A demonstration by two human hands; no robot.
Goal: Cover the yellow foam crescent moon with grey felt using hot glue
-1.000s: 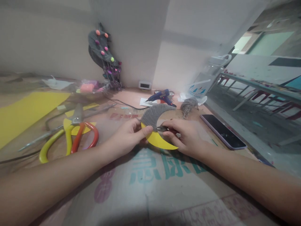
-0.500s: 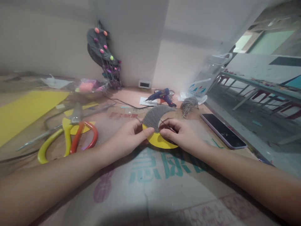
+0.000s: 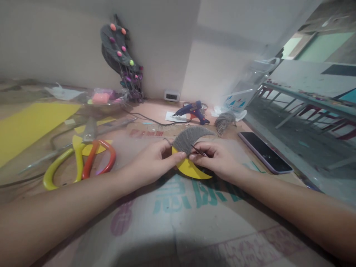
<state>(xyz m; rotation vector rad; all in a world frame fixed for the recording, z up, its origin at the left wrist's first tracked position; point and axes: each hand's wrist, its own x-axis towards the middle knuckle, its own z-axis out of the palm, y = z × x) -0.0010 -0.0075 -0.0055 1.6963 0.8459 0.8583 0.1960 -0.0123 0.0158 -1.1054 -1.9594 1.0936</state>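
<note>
Holding a half-wound crescent (image 3: 191, 168) just above the cardboard mat (image 3: 180, 218), in the middle of the scene.

Pinched at its left edge by the left hand (image 3: 151, 163), thumb pressed on the yellow face; met on the right by the right hand (image 3: 216, 160), fingertips closed on a thin grey strand (image 3: 198, 150) against the card. Curved with the open side to the right, long axis running from the grey-wrapped horn, far and right, to the bare yellow horn, near and right. Compared with one second ago, laid flatter, grey horn lower and more to the right, right fingertips closer to the left thumb. Far left, a clear bag (image 3: 104, 98) with pink and other coloured pieces inside, blurred. Far right, a clear plastic jug (image 3: 250, 87), content not possible to tell. Just beyond the grey horn, a grey yarn ball (image 3: 224, 120).
</note>
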